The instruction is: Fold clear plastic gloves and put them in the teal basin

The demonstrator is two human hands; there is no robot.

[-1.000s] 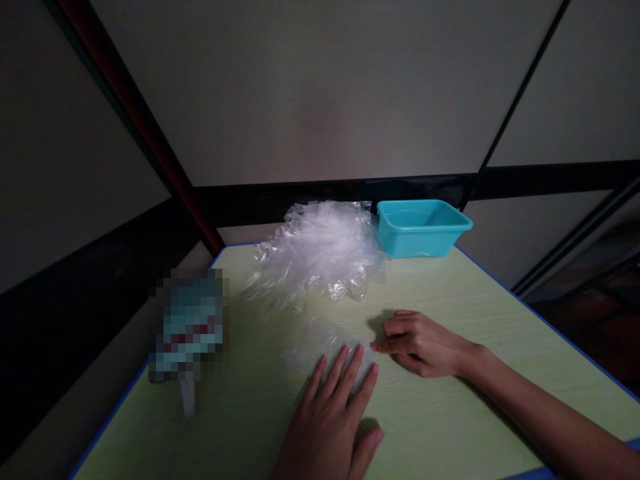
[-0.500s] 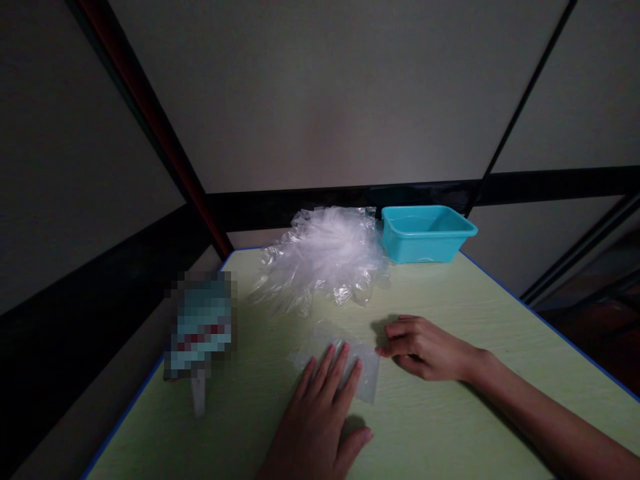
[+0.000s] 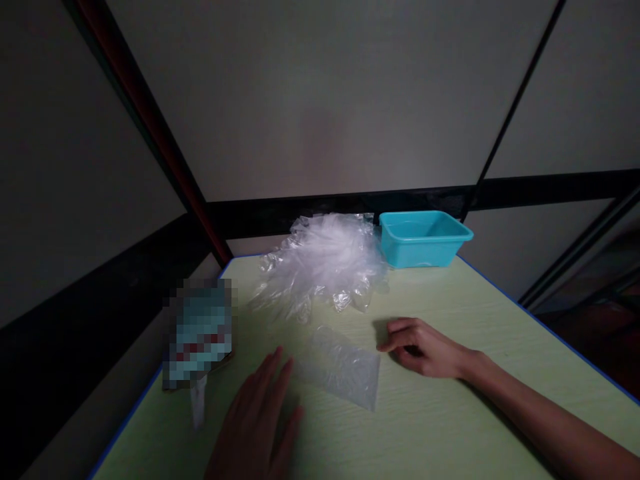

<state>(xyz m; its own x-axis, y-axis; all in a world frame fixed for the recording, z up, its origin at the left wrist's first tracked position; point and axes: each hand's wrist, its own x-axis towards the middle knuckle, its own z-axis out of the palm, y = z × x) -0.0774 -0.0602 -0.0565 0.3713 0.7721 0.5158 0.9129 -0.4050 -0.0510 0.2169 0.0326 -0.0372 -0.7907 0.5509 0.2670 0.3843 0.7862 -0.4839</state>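
A clear, flat plastic bag lies on the table in front of me, slightly wrinkled. My right hand rests at its upper right corner, the fingers curled in and the fingertips at that corner; how much of the film is between them is hard to see. To the left of the bag is my left hand, somewhat blurred, its fingers stretched out and nothing in it. Beyond the bag spreads a heap of clear plastic bags.
A turquoise plastic basin stands at the back right, beside the heap. On the left edge is a pixelated object with a pale strip below it. Wall panels rise behind the light green, blue-edged table.
My left hand has slid left off the bag, uncovering it. My right hand stays at the bag's corner. The view has tilted slightly.
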